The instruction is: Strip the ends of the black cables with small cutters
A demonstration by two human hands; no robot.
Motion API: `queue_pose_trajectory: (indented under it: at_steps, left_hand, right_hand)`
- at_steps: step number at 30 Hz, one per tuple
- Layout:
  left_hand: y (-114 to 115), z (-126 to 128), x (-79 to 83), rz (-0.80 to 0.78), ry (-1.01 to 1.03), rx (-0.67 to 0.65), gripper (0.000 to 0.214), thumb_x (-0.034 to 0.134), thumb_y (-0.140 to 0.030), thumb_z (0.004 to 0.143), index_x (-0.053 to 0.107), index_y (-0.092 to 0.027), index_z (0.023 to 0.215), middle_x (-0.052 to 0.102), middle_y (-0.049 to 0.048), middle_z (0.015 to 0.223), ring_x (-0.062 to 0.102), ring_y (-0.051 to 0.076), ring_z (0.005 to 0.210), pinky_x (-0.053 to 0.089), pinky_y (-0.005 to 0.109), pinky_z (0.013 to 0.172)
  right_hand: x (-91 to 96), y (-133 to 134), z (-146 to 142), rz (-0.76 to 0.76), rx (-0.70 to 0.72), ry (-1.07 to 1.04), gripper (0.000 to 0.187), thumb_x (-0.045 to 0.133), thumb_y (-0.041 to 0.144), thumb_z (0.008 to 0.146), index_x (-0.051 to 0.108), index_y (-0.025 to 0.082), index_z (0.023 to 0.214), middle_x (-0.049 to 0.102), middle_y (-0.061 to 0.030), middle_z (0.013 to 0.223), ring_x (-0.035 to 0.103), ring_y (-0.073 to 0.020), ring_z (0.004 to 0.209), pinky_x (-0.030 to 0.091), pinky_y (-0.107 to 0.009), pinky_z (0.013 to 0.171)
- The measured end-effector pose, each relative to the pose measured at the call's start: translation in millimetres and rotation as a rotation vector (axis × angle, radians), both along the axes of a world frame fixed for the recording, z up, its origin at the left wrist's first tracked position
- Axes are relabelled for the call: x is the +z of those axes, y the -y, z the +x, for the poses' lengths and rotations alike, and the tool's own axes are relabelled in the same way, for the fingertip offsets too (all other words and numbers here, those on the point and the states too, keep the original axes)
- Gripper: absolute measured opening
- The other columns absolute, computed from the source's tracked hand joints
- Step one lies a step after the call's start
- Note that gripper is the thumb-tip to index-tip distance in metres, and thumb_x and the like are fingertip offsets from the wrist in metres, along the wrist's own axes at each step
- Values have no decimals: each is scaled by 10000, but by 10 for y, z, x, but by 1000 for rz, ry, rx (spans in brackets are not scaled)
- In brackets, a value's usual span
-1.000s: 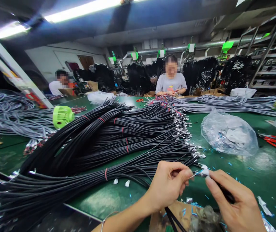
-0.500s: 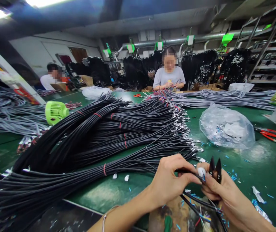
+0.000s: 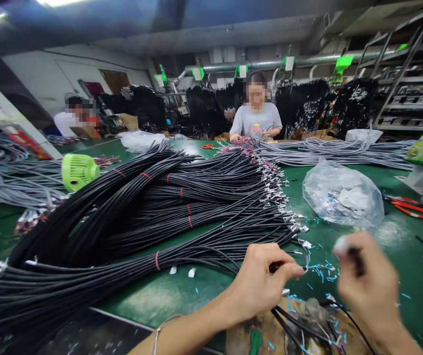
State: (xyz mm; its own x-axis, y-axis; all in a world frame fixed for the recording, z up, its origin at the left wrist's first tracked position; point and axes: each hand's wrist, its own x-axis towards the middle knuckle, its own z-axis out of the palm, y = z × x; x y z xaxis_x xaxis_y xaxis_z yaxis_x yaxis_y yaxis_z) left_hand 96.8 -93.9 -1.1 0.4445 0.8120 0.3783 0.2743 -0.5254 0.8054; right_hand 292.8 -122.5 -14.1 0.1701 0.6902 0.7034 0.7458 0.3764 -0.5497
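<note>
My left hand (image 3: 265,278) pinches the end of a black cable between thumb and forefinger; thin white and blue wires (image 3: 306,264) stick out past the fingertips. Apart from it on the right, my right hand (image 3: 372,283) is smeared by motion. Its fingers are closed round black snips (image 3: 356,260), and a white scrap (image 3: 340,245) shows at its fingertips. Beneath the hands, more black cables (image 3: 289,325) with coloured wire ends lie over a worn board (image 3: 243,333). Left of my hands spreads a big pile of black cables (image 3: 123,217), tied in bundles with red bands.
A clear plastic bag of scraps (image 3: 342,197) lies at the right, beside red-handled scissors (image 3: 411,206). Blue clippings (image 3: 320,271) litter the green table (image 3: 414,256). A small green fan (image 3: 80,172) stands left. Across the table a co-worker (image 3: 258,118) handles grey cables (image 3: 330,150).
My right hand has moved away from the left, rightward, with the snips and the white scrap. The left hand stays on the cable end, whose wires now show. The co-worker's hands have moved apart.
</note>
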Motion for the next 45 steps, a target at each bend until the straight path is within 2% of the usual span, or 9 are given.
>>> queue_pose_trajectory:
  at_steps: [2,7,16,20,25,30,35,43,45]
  left_hand:
    - [12,-8,2,12,34,28,155,648,-160,787,710,-131,648,623,20,580,497,108,525,349,221,511]
    - [44,1,-8,71,85,89,113,690,-141,748,682,-125,636,589,9,575,474,98,515,336,207,485]
    - [16,-6,4,86,84,56,99,678,-124,757,658,-125,660,576,5,609,487,105,559,350,208,521]
    - [20,-25,15,49,32,-22,165,609,-124,806,668,-124,652,588,11,593,490,103,550,340,213,524]
    - [56,-32,25,20,61,13,179,618,-159,796,656,-120,626,581,15,581,455,96,516,316,210,488]
    - [29,-16,44,12,51,49,174,618,-133,784,655,-122,614,576,9,562,450,94,504,306,209,476]
    - [-2,-19,17,70,34,4,126,637,-118,780,676,-134,662,610,19,618,508,110,559,362,214,532]
    - [73,16,-29,25,65,65,151,670,-124,740,622,-111,597,567,8,561,463,89,501,327,195,477]
    - [64,8,-13,23,89,55,126,646,-126,764,655,-114,640,587,17,585,472,95,517,334,200,490]
  right_hand:
    - [54,-18,90,45,-205,-83,58,532,236,866,493,205,836,452,16,665,426,-138,555,350,-265,540]
    - [124,3,-84,-324,376,-53,182,544,330,870,529,200,744,463,21,657,420,-121,546,341,-222,476]
    - [30,50,-319,-562,647,-499,226,487,393,900,490,191,799,365,35,665,285,-85,495,260,-204,417]
    - [98,-10,-162,-218,456,-16,145,494,208,879,510,202,735,499,-19,733,478,-158,683,409,-263,597]
    - [144,-35,79,10,-125,-88,64,557,265,856,523,211,852,473,18,631,426,-134,501,353,-254,462]
    - [149,46,-126,-143,400,60,33,545,215,867,566,212,842,555,-22,763,510,-142,620,420,-240,530]
    - [130,49,-270,-365,494,-91,203,475,286,902,496,203,718,483,5,648,482,-142,586,421,-232,516]
    - [91,-31,136,-37,-299,15,147,559,324,849,554,190,789,521,-14,658,441,-150,540,335,-268,523]
    - [115,-34,119,-148,-113,-61,257,497,364,896,559,187,719,531,-12,617,465,-146,525,351,-250,496]
